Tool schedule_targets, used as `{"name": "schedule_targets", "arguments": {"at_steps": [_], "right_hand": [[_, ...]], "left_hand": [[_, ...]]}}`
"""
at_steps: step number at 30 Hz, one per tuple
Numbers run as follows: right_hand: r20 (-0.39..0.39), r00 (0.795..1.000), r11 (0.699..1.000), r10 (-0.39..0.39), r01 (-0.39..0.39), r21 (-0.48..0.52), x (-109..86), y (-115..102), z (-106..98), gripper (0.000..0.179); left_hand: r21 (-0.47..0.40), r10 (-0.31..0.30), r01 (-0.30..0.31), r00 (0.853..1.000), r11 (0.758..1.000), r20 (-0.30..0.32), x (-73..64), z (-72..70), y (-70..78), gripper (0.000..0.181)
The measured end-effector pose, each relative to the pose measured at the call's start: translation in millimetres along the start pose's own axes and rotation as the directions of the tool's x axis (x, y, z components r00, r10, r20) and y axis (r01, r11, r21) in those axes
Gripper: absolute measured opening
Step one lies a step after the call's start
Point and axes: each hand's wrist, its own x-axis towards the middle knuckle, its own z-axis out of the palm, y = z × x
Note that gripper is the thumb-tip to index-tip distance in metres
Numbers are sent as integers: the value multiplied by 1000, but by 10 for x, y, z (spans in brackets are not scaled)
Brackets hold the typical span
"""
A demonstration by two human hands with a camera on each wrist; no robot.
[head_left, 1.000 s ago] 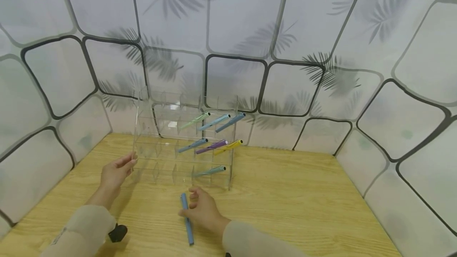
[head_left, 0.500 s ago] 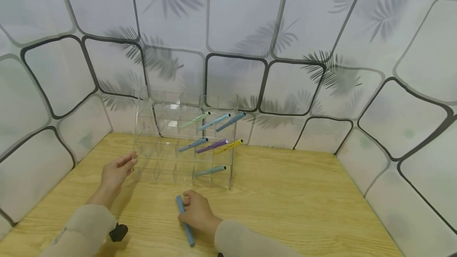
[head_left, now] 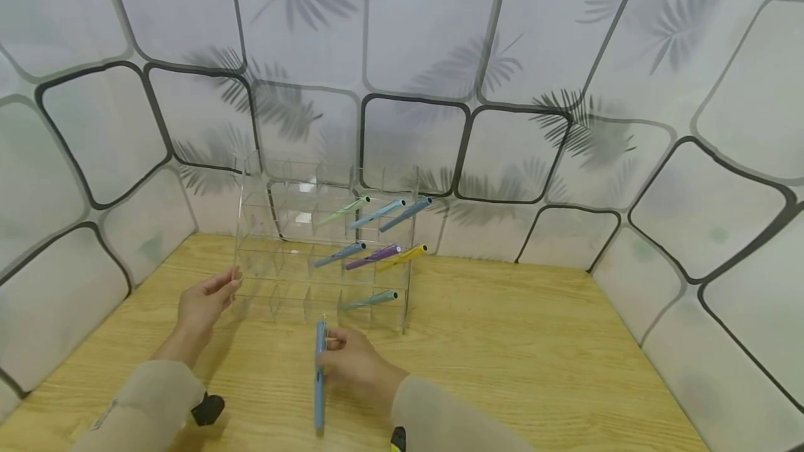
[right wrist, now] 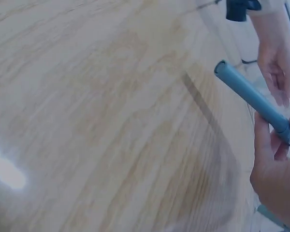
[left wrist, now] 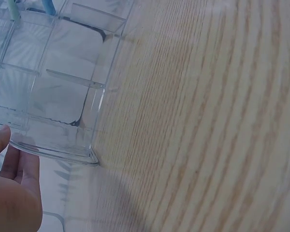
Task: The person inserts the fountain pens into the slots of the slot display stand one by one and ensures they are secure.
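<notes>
My right hand [head_left: 358, 365] pinches a blue pen [head_left: 319, 396] between thumb and fingers. In the right wrist view the pen [right wrist: 251, 96] is off the table, with its shadow on the wood below. My left hand [head_left: 204, 302] grips the left side edge of a clear acrylic pen rack [head_left: 276, 288], thumb on one face and fingers on the other, as the left wrist view shows. Slanted in the rack are a green pen [head_left: 344, 211], a light blue pen [head_left: 377, 215], a blue pen [head_left: 405, 215], another blue pen [head_left: 340, 255], a purple pen [head_left: 373, 258], a yellow pen [head_left: 403, 258] and a teal pen [head_left: 370, 300].
The rack stands on a wooden table [head_left: 515, 347], near the back. Patterned cloth walls [head_left: 427, 40] enclose the table at the back and both sides. A dark strap piece [head_left: 208, 410] hangs by the left sleeve.
My right hand has raised the blue pen from the table and turned it to point more straight ahead, towards the rack. My left hand has stayed on the rack's edge.
</notes>
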Motion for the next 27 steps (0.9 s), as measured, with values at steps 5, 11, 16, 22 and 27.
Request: {"name": "schedule_targets", "arguments": {"at_steps": [5,11,16,22,27], "right_hand": [[-1,1000,998,-23,23,53,18,5,-117,45],[-7,997,992,-71,71,105,-2,41,-259,41],[-69,994,986,-89,98,138,-47,77,-365,37],[-145,981,977,-131,152,150,-94,93,-459,30],[-201,967,977,-156,181,109,-138,103,-550,24]], "left_hand": [[-2,1,-1,1000,1000,5,2,2,-1,55],[9,20,-20,1000,1000,11,-6,1,1,53],[12,19,-19,1000,1000,4,-7,-1,3,52],[24,8,-8,1000,1000,-1,-8,7,17,52],[22,15,-15,1000,1000,4,-12,-2,7,50]]}}
